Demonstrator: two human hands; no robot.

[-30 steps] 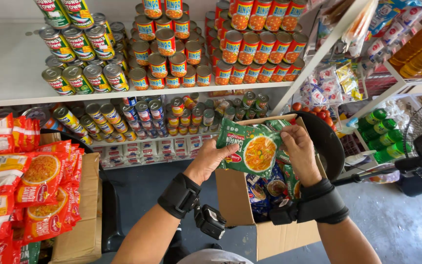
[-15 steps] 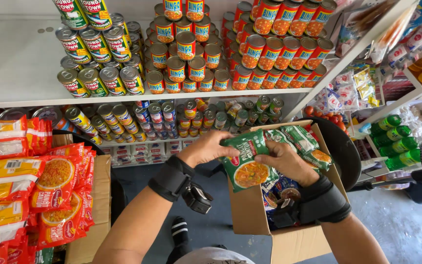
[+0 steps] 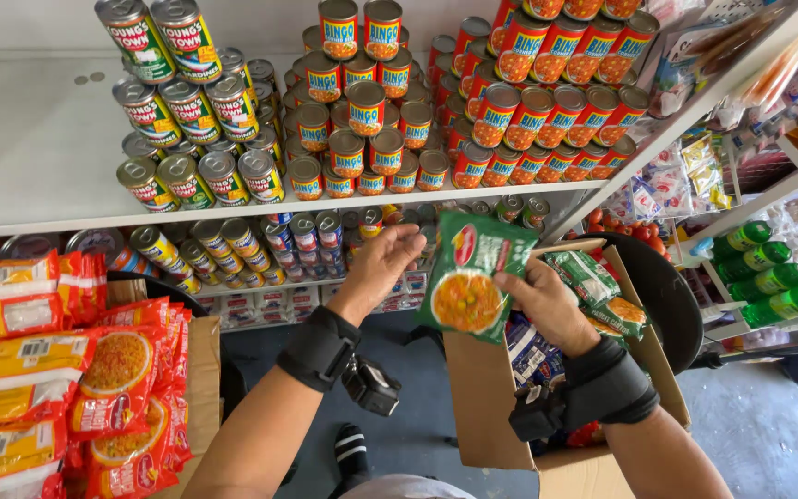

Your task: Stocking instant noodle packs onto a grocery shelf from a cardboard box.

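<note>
My right hand (image 3: pixel 547 300) holds a green food packet (image 3: pixel 475 275) by its right edge, upright above an open cardboard box (image 3: pixel 489 407). My left hand (image 3: pixel 382 268) touches the packet's upper left edge, fingers spread and loose around it. More green packets (image 3: pixel 593 282) lie inside the box with blue-and-white wrapped goods (image 3: pixel 528 346). Both wrists wear black straps, each with a small device attached.
A white shelf (image 3: pixel 39 157) carries stacked tin cans (image 3: pixel 362 111); more cans (image 3: pixel 233 245) lie on the level below. Red and yellow noodle packets (image 3: pixel 66 370) hang at the left. Green bottles (image 3: pixel 764 268) stand on a right-hand rack beside a black stool (image 3: pixel 671 296).
The green packet has risen out of the box and moved left, now upright. My left hand has slid from gripping it to its upper left edge.
</note>
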